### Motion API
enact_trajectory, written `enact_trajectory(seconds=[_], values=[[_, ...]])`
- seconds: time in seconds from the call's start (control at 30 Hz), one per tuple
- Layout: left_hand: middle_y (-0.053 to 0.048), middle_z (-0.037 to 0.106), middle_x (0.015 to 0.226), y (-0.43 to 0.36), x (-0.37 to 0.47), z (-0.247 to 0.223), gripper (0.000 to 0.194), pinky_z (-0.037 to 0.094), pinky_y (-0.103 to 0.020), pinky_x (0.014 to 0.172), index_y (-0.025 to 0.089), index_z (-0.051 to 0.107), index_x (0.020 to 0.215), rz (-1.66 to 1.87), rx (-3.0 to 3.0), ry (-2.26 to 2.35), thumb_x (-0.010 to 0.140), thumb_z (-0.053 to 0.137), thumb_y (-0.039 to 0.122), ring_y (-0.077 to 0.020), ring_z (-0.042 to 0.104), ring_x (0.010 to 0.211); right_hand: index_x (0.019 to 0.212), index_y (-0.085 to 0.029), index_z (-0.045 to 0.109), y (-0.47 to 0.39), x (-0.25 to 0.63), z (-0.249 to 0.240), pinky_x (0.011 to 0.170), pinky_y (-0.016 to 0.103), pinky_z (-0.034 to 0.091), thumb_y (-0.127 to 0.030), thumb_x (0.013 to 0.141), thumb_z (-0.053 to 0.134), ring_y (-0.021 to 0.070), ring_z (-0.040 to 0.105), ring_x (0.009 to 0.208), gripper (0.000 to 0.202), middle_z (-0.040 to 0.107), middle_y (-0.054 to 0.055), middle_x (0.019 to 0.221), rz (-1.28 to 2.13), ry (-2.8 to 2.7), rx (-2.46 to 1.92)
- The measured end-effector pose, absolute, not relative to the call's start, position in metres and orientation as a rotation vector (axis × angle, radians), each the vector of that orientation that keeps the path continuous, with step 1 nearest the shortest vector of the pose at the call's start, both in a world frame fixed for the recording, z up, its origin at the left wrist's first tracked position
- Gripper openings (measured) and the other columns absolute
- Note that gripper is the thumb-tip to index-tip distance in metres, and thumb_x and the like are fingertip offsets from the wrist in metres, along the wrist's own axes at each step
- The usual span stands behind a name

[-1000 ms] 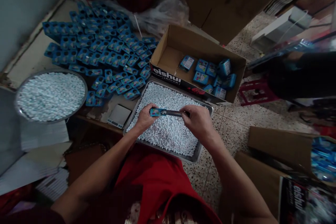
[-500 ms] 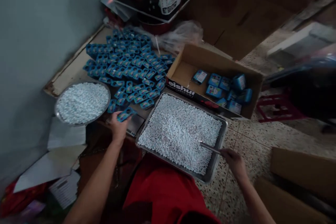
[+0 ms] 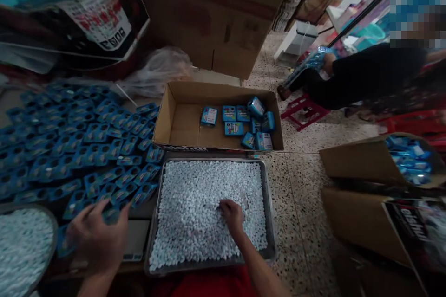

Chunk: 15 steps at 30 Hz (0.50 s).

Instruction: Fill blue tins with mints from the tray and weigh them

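Observation:
My left hand (image 3: 101,232) is blurred, thumb and fingers spread apart. A small blue pack (image 3: 110,214) shows between its fingertips; whether they touch it I cannot tell. Many like blue packs (image 3: 94,132) with dark round openings stand in rows beyond. My right hand (image 3: 232,216) is closed, fingertips down at the small white pellets (image 3: 195,204) that fill a metal tray (image 3: 271,241). What its fingers hold is hidden. Beside the tray, close to my left hand, lies a flat grey scale (image 3: 135,239).
A cardboard box (image 3: 181,123) with several blue packs (image 3: 232,128) borders the tray's far side. A round bowl (image 3: 54,227) of pellets stands at the left. Open cartons (image 3: 351,162) stand at the right. Another person (image 3: 369,76) sits near a pink stool (image 3: 303,109).
The view has swung right. My left hand has let go of the blue pack it held and its fingers have spread. My right hand moved inward over the pellets; its metal spoon no longer shows.

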<state>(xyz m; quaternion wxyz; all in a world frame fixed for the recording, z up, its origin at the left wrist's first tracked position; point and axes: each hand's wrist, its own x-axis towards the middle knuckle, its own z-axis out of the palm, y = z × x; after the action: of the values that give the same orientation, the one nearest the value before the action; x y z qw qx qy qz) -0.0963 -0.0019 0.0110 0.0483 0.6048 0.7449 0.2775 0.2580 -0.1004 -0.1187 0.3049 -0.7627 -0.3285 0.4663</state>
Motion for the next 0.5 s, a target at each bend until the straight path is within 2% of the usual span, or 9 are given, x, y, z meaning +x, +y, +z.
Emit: enact_trajectory(seconds=[0.1, 0.13, 0.2, 0.27, 0.33, 0.43, 0.5], values=[[-0.006, 0.069, 0.101, 0.109, -0.041, 0.028, 0.011, 0.047, -0.050, 0.104, 0.026, 0.067, 0.099, 0.873, 2.180, 1.878, 0.089, 0.064, 0.030, -0.0308, 0.062, 0.106, 0.069, -0.026, 0.078, -0.083, 0.255, -0.124, 0.070, 0.035, 0.050, -0.046, 0.072, 0.071, 0.0262, 0.065, 0.074, 0.021, 0.075, 0.004, 0.072, 1.336, -0.841, -1.942], [-0.007, 0.069, 0.105, 0.155, -0.013, 0.028, 0.012, 0.045, -0.048, 0.105, 0.024, 0.068, 0.100, 0.824, 2.260, 1.738, 0.092, 0.060, 0.026, -0.0296, 0.061, 0.108, 0.068, -0.025, 0.078, -0.081, 0.259, -0.123, 0.066, 0.033, 0.048, -0.046, 0.072, 0.072, 0.0238, 0.063, 0.068, 0.022, 0.072, 0.003, 0.068, 1.367, -0.828, -1.920], [-0.011, 0.066, 0.121, 0.245, 0.049, 0.018, 0.027, 0.041, -0.049, 0.110, 0.020, 0.067, 0.111, 0.593, 2.383, 1.389, 0.093, 0.049, 0.012, -0.0292, 0.055, 0.121, 0.069, -0.022, 0.078, -0.081, 0.269, -0.120, 0.057, 0.028, 0.043, -0.046, 0.072, 0.073, 0.0191, 0.057, 0.059, 0.024, 0.067, 0.002, 0.060, 1.411, -0.794, -1.889], [-0.015, 0.061, 0.132, 0.315, 0.105, -0.001, 0.034, 0.031, -0.054, 0.117, 0.017, 0.066, 0.114, 0.325, 2.350, 1.114, 0.084, 0.055, 0.004, -0.0308, 0.048, 0.133, 0.072, -0.020, 0.078, -0.086, 0.279, -0.115, 0.052, 0.025, 0.037, -0.045, 0.074, 0.073, 0.0153, 0.051, 0.054, 0.025, 0.063, 0.001, 0.057, 1.455, -0.741, -1.848], [-0.016, 0.060, 0.133, 0.358, 0.144, -0.025, 0.041, 0.030, -0.062, 0.116, 0.016, 0.066, 0.113, 0.155, 2.310, 1.031, 0.073, 0.074, 0.011, -0.0356, 0.047, 0.134, 0.075, -0.018, 0.078, -0.094, 0.285, -0.106, 0.050, 0.024, 0.033, -0.042, 0.075, 0.075, 0.0126, 0.046, 0.051, 0.024, 0.061, 0.000, 0.057, 1.495, -0.671, -1.798], [-0.020, 0.058, 0.134, 0.379, 0.163, -0.059, 0.069, 0.031, -0.065, 0.114, 0.012, 0.068, 0.115, -0.052, 2.254, 1.050, 0.050, 0.091, 0.016, -0.0404, 0.048, 0.131, 0.083, -0.018, 0.080, -0.106, 0.288, -0.086, 0.050, 0.024, 0.030, -0.043, 0.077, 0.077, 0.0110, 0.044, 0.052, 0.026, 0.061, -0.001, 0.061, 1.513, -0.550, -1.736], [-0.019, 0.061, 0.129, 0.372, 0.156, -0.068, 0.076, 0.032, -0.062, 0.116, 0.010, 0.069, 0.116, -0.005, 2.234, 1.095, 0.044, 0.093, 0.018, -0.0389, 0.050, 0.128, 0.086, -0.018, 0.080, -0.109, 0.291, -0.068, 0.050, 0.024, 0.031, -0.044, 0.078, 0.079, 0.0105, 0.043, 0.052, 0.027, 0.061, -0.001, 0.062, 1.492, -0.474, -1.714]])
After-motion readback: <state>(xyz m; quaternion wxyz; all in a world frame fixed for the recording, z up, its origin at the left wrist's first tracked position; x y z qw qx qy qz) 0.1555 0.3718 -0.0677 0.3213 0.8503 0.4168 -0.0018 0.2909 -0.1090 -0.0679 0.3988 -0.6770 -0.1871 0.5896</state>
